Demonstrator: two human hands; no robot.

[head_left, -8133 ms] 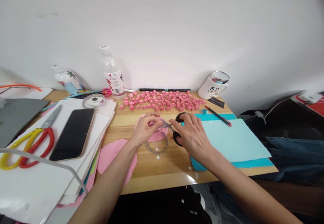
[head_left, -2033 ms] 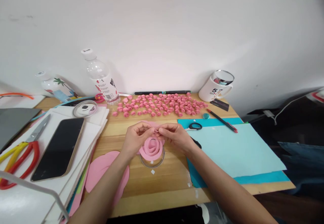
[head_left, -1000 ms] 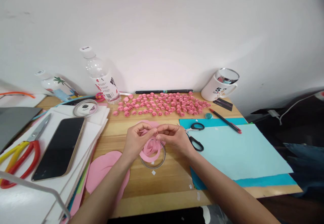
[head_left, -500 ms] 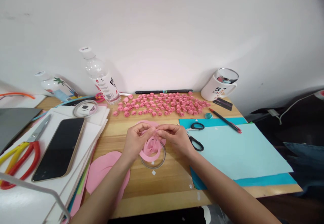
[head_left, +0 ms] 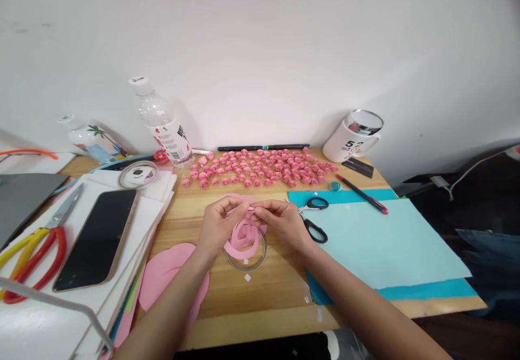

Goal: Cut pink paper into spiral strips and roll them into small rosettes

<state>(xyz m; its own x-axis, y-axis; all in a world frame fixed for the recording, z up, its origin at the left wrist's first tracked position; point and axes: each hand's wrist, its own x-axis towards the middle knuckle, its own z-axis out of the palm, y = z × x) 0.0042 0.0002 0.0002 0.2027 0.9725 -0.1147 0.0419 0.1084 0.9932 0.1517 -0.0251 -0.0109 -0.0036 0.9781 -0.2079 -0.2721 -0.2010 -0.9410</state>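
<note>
Left hand [head_left: 219, 222] and right hand [head_left: 280, 222]: fingers of both narrowed to a pinch, tip to tip, on a pink paper strip [head_left: 251, 209] above the middle of the surface [head_left: 231, 306]. Pink paper spiral [head_left: 245, 234]: loose loops directly beneath the fingertips, overlapping a clear ring [head_left: 265, 249].

Changes against eight seconds ago: black-handled scissors [head_left: 307, 222], then in the right hand and at the paper, now lie with blades spread at the left edge of the blue sheets; right hand now at the strip. Against half a second ago: both hands in nearly the same place, a little more of the strip showing between the fingertips.

Surface, wood-grained. Behind the hands: many small pink rosettes [head_left: 276, 167], in a broad band; black pens [head_left: 264, 147], end to end along the wall. Right: pale blue sheet [head_left: 385, 246] over a darker blue sheet [head_left: 426, 290]; teal coil [head_left: 335, 186]; black-and-red pen [head_left: 363, 194]; dark card [head_left: 357, 167]; white mug [head_left: 341, 142]. Left: pink paper sheets [head_left: 170, 268]; white papers [head_left: 152, 205] bearing a phone [head_left: 97, 240] and red-and-yellow-handled scissors [head_left: 60, 240]; clear bottle [head_left: 173, 143], upright; second bottle [head_left: 97, 140]. Front: white paper scraps [head_left: 247, 277].

Room: plain white wall [head_left: 260, 51], faintly marked at left; white cable [head_left: 467, 167] in a dark area at right.
</note>
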